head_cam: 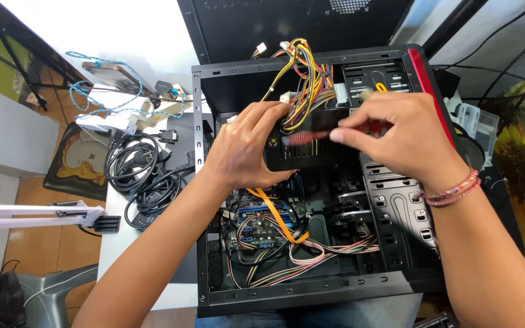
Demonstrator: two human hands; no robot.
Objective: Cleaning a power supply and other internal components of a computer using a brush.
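Inside the open black metal computer case [311, 291], left hand [244, 146] clasps the black boxy power supply [302, 152], still wired and unremoved, while right hand [396, 136] pinches, apparently, a red-handled screwdriver [311, 136] against it.

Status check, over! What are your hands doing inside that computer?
Left hand gripping black power supply box. Right hand holding red-handled tool against its vent. Yellow-and-red wire bundle crowding just above.
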